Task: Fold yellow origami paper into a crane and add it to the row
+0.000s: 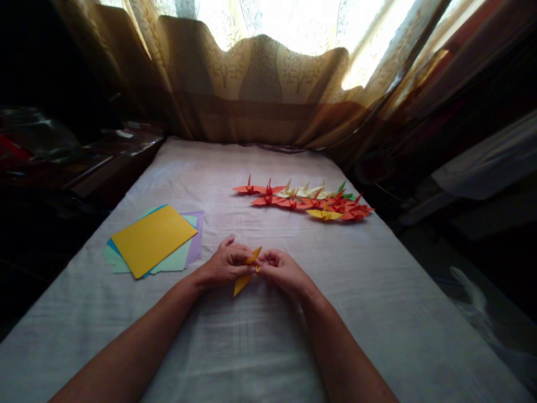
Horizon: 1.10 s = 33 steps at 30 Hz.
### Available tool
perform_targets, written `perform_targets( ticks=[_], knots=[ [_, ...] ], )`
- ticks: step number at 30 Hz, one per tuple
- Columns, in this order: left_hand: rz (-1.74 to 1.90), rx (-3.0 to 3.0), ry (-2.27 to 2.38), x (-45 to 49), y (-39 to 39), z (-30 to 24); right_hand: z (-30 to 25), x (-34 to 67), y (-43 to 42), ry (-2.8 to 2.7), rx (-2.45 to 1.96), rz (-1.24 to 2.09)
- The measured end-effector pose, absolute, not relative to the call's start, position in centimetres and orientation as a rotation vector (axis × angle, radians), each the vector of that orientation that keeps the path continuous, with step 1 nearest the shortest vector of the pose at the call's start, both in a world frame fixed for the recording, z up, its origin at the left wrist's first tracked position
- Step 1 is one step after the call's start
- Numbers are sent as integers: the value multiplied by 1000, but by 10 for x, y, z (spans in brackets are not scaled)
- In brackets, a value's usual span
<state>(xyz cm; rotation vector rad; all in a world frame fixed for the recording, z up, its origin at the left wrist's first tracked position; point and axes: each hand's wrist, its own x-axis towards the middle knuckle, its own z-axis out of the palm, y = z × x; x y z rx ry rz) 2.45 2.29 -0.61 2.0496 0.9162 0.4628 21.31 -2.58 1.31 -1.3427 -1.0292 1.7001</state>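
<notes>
— Forearms come in bare from the bottom edge, low over the pale cloth-covered table (377,291). What do the hands have?

— One thing between them: a small folded piece of yellow paper (242,284), narrow and pointed. The left hand (226,263) is closed on it from the left, fingers wrapped over its middle. The right hand (282,270) pinches its right side, thumb and fingertips pressed together on it.

— Where does the paper sit?

— Just above the cloth, near the table's middle. One tip pokes up between the hands and the other points down toward the person. I'd say it is held from both sides so it cannot twist while the fingers press at a crease.

— And the rest?

— Left of the hands, well apart, is a fanned stack of flat coloured paper sheets (153,238), yellow on top with blue, green and lilac beneath. It is probably on that side for an easy reach. Farther back on the right lies a cluster of folded paper cranes (306,200) in orange, red, cream, yellow and green, touching one another and out of the hands' way. Behind the table hangs a patterned brown curtain (260,84) with bright window light coming through.
</notes>
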Motion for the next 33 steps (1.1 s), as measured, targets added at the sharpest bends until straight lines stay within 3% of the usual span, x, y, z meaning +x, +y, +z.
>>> perform_targets(
  ticks=[33],
  knots=[
    [797,1695,862,24,19,2,-4,196,-36,-1389,-1264,1153]
  ],
)
